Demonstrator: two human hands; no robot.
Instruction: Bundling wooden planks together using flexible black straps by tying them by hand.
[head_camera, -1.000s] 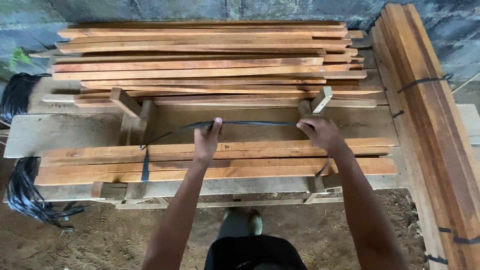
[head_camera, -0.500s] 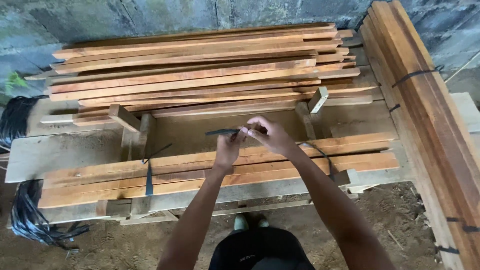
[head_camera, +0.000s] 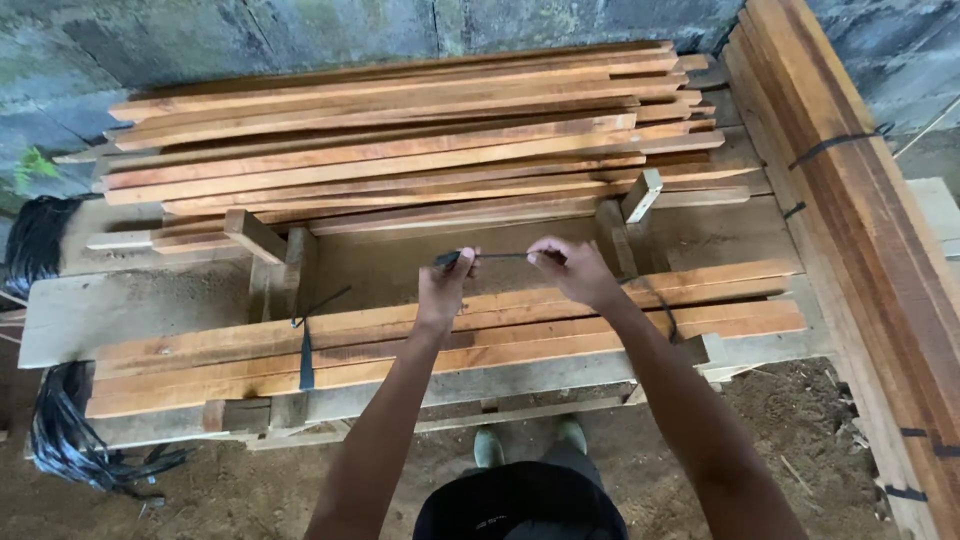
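Both hands, left hand (head_camera: 443, 288) and right hand (head_camera: 570, 268), pinched the ends of a thin black strap (head_camera: 500, 257) stretched taut above the front bundle of wooden slats (head_camera: 400, 345) near the worktop's (head_camera: 120, 310) front edge; judged light, flexible, slippery, best gripped near its ends.

A rough plank workbench (head_camera: 120, 310) stands on dirt ground (head_camera: 780, 420). A loose stack of reddish wooden slats (head_camera: 400, 140) lies toward twelve o'clock, and a strapped bundle of slats (head_camera: 440, 340) lies along the six o'clock edge.
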